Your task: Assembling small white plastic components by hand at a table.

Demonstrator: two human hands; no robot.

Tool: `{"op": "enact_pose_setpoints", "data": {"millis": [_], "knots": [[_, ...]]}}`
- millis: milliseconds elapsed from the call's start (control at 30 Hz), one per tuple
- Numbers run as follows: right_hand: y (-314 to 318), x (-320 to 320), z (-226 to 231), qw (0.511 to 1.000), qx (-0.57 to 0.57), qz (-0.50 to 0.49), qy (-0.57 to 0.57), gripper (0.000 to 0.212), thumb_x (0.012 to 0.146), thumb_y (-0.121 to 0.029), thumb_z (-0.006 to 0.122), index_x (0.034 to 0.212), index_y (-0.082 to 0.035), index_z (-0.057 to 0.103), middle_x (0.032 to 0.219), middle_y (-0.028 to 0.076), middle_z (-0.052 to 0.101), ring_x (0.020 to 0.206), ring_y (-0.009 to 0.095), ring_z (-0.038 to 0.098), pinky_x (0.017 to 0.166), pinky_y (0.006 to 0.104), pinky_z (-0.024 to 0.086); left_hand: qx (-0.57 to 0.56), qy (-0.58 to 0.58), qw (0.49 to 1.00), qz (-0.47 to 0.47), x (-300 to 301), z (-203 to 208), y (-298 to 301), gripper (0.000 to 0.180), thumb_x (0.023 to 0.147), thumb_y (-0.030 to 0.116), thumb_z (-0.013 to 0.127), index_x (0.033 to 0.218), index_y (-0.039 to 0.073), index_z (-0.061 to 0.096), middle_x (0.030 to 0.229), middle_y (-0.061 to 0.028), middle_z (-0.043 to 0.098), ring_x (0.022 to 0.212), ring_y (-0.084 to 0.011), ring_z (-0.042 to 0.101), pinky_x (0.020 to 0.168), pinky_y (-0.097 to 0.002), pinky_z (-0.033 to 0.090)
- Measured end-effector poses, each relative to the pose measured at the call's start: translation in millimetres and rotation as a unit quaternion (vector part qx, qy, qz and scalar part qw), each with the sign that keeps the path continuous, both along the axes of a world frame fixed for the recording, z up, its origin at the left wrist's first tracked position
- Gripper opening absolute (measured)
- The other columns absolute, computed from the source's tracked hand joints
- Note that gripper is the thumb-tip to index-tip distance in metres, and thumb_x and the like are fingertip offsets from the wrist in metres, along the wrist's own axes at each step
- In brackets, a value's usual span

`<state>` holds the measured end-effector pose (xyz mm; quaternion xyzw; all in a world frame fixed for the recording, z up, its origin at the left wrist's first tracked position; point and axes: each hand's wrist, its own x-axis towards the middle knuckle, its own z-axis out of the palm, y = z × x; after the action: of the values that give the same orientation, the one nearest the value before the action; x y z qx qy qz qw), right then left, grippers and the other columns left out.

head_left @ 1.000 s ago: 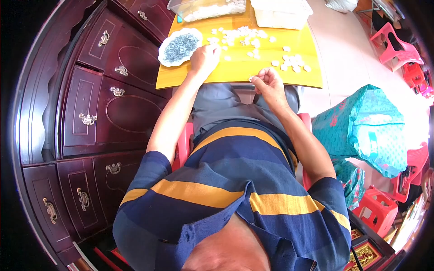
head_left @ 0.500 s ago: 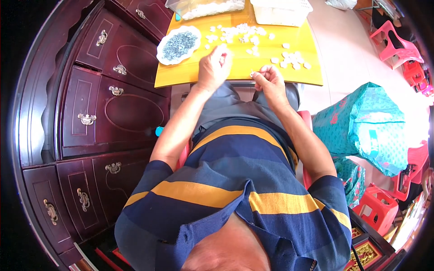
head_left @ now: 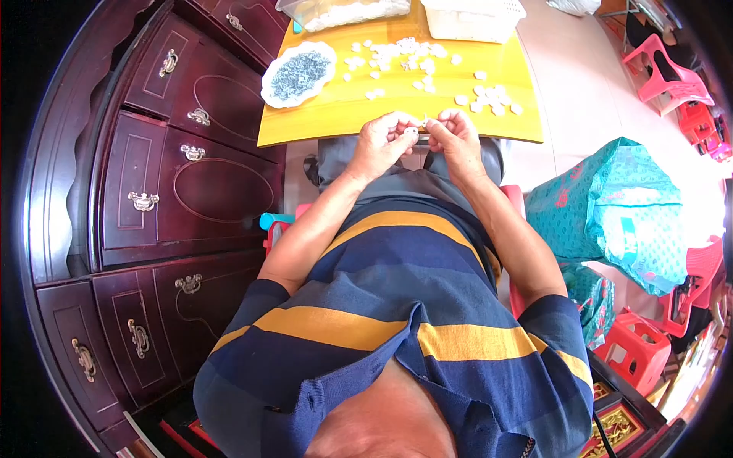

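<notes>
Pinching a small white piece (head_left: 413,131) between them, the left hand (head_left: 379,145) and the right hand (head_left: 453,137) meet just above the near edge of the yellow table (head_left: 336,122), fingertips pressed together around it; what exactly the fingers do to the piece is too small to tell. From the hands, a scatter of white pieces (head_left: 397,55) lies at about 12 o'clock across the tabletop, with a smaller cluster (head_left: 489,98) at about 1 o'clock. A scalloped white dish (head_left: 298,74) of tiny grey-blue parts sits at about 10 o'clock, near the table's left edge. A white basket (head_left: 472,15) and a clear bag of white material (head_left: 343,11) stand along the far edge. Judging from the many loose pieces left on the table and the well-filled dish, the work looks somewhere in its middle: one piece is in hand and a good number remain untouched.
</notes>
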<state>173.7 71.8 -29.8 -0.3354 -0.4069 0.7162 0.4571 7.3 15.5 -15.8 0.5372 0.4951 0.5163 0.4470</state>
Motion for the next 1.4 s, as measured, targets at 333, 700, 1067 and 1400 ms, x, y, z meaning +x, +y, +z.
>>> {"op": "enact_pose_setpoints", "data": {"millis": [333,700,1067,1400], "knots": [[2,4,1,0.998,0.024,0.049,-0.023,0.019,0.090,-0.006,0.069,0.099,-0.008,0.052,0.076,-0.001,0.061,0.063,0.006,0.055,0.057,0.0206,0.045,-0.038,0.003,0.999,0.032,-23,12,1,0.017,0.088,0.002,0.071,0.103,0.001,0.063,0.084,-0.0036,0.068,0.068,-0.0086,0.065,0.062,-0.0229,0.055],[8,12,6,0.976,0.057,0.200,-0.065,0.014,0.093,-0.007,0.068,0.099,-0.009,0.056,0.083,-0.003,0.063,0.072,0.004,0.055,0.063,0.0202,0.044,-0.002,0.080,0.996,-0.034,-38,23,-2,0.021,0.082,-0.001,0.075,0.101,0.003,0.067,0.086,0.0049,0.064,0.076,-0.0018,0.058,0.070,-0.0183,0.051],[10,15,4,0.982,0.032,0.180,-0.051,0.014,0.092,-0.010,0.069,0.099,-0.011,0.058,0.080,-0.003,0.064,0.067,0.005,0.056,0.061,0.0198,0.045,-0.006,0.049,0.998,-0.043,-38,19,-2,0.016,0.095,0.014,0.068,0.103,0.000,0.068,0.087,-0.0018,0.068,0.072,-0.0065,0.062,0.066,-0.0218,0.053],[9,13,8,0.986,0.035,0.154,-0.052,0.013,0.092,-0.009,0.070,0.099,-0.011,0.058,0.079,-0.003,0.064,0.065,0.005,0.055,0.061,0.0194,0.045,-0.003,0.018,0.999,0.045,-37,3,3,0.021,0.098,0.013,0.062,0.113,0.000,0.069,0.084,-0.0042,0.068,0.065,-0.0088,0.061,0.061,-0.0226,0.052]]}}
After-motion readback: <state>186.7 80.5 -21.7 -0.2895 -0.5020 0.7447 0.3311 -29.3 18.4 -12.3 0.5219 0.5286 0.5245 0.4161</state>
